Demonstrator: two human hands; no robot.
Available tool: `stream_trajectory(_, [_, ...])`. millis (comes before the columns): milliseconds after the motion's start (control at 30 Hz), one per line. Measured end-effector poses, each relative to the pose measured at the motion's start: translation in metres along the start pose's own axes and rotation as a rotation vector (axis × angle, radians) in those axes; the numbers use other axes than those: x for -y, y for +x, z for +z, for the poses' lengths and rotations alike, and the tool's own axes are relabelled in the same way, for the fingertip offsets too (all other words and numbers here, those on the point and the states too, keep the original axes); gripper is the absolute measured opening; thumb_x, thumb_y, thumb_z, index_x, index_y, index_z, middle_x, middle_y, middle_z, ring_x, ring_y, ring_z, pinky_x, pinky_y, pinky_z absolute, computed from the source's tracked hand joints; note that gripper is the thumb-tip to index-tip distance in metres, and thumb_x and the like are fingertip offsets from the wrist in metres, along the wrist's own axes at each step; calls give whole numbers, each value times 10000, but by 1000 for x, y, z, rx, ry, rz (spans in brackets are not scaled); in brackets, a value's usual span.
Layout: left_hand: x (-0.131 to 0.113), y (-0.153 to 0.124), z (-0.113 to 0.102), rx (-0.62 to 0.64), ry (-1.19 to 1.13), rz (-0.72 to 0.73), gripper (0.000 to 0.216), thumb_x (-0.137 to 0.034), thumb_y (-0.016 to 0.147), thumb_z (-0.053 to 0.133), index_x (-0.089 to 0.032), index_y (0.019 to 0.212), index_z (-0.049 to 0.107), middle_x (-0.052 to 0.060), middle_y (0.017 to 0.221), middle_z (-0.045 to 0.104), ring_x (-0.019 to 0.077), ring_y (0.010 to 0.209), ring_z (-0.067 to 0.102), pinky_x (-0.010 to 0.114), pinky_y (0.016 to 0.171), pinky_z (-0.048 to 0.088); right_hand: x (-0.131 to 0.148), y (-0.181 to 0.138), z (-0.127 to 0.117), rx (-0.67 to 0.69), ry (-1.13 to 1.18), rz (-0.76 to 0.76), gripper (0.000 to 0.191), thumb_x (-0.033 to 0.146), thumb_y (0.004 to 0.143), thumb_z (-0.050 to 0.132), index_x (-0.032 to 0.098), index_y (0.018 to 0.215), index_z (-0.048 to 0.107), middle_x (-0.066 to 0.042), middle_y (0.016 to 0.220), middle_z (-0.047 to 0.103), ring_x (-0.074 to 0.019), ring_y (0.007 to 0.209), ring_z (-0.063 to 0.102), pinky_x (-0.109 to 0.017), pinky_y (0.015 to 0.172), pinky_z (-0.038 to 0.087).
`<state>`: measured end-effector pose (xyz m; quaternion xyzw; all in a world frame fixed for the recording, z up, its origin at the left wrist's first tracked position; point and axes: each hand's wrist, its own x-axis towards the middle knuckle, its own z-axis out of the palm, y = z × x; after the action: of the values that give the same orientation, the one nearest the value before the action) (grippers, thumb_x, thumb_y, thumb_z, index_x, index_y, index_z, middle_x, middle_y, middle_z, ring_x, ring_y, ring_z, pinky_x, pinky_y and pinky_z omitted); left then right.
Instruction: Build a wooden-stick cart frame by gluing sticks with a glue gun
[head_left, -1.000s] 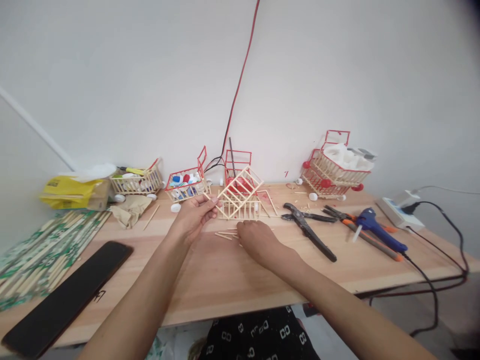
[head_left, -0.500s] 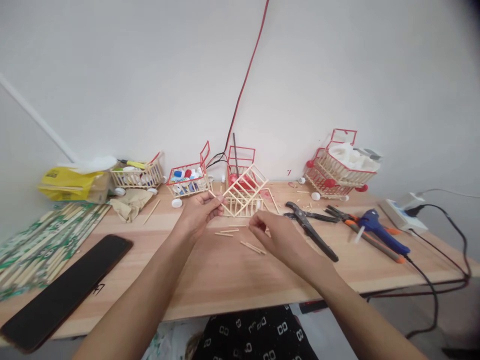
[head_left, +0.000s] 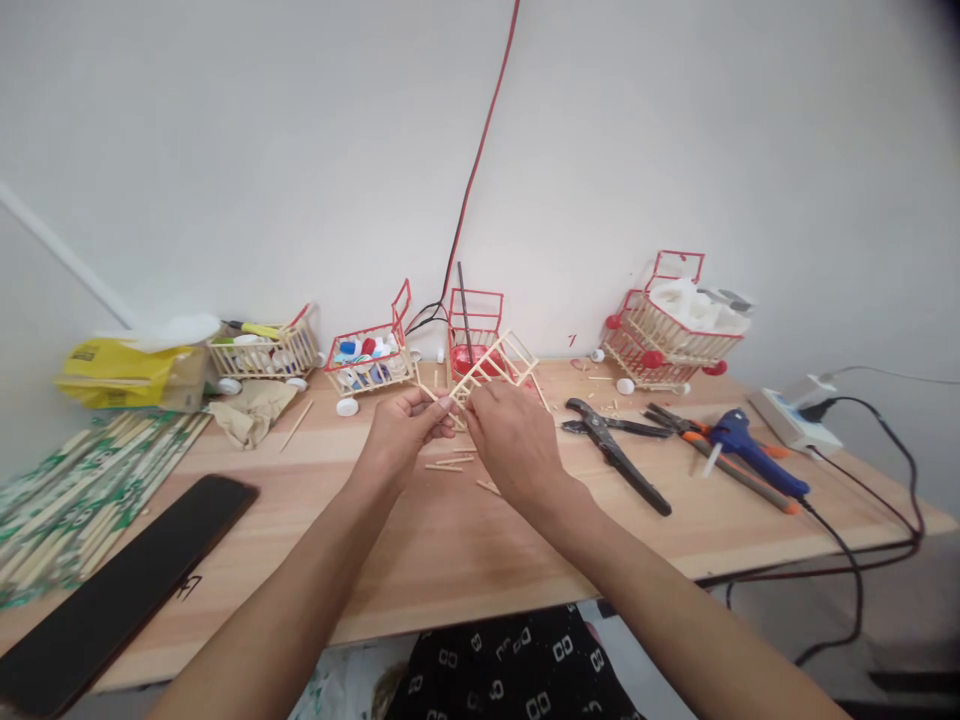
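Observation:
Pinched in my left hand (head_left: 401, 432) is one corner of a small lattice frame made of thin bamboo sticks (head_left: 486, 360), tilted above the table. My right hand (head_left: 517, 435) is closed at the lower part of that frame, close to my left fingertips. It covers part of the lattice, and what its fingertips hold is hidden. Several short cut sticks (head_left: 446, 467) lie on the wood just below my hands. Behind the frame stands a red-trimmed stick cart (head_left: 476, 295) with a dark rod in it.
Pliers with black handles (head_left: 619, 460), orange-handled pliers (head_left: 757, 488) and a blue glue gun (head_left: 750, 455) lie right, near a power strip (head_left: 795, 425). More stick carts (head_left: 367, 360) line the wall. A phone (head_left: 135, 590) and bundled sticks (head_left: 97, 490) lie left.
My right hand has moved up and left from the tabletop to the lattice frame, beside my left hand. The left hand keeps its pinch. The view has shifted slightly.

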<state>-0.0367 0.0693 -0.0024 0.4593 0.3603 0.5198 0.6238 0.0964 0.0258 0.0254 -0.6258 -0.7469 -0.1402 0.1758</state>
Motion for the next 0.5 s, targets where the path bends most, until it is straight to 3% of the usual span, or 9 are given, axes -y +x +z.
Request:
stream_trajectory(333, [2, -2, 3, 0, 56, -2, 296, -345, 588, 815, -107, 667, 657, 31, 690, 662, 78, 530, 555, 230, 567, 487, 4, 1, 3, 76, -45, 8, 228, 203, 958, 413, 149, 946, 635, -114, 962, 656, -235, 887, 584, -315, 687, 382])
stream_trajectory(433, [2, -1, 3, -11, 38, -26, 298, -336, 575, 821, -100, 670, 665, 27, 661, 652, 75, 520, 551, 220, 555, 484, 1, -2, -1, 25, 25, -6, 219, 228, 952, 438, 154, 905, 639, -102, 936, 659, -218, 864, 585, -298, 679, 375])
stream_trajectory(500, [1, 0, 2, -20, -3, -43, 307, -324, 551, 835, -98, 679, 670, 11, 630, 635, 73, 520, 551, 212, 549, 485, -7, -6, -6, -78, 155, 6, 208, 246, 948, 453, 165, 885, 634, -76, 910, 660, -192, 850, 583, -278, 688, 370])
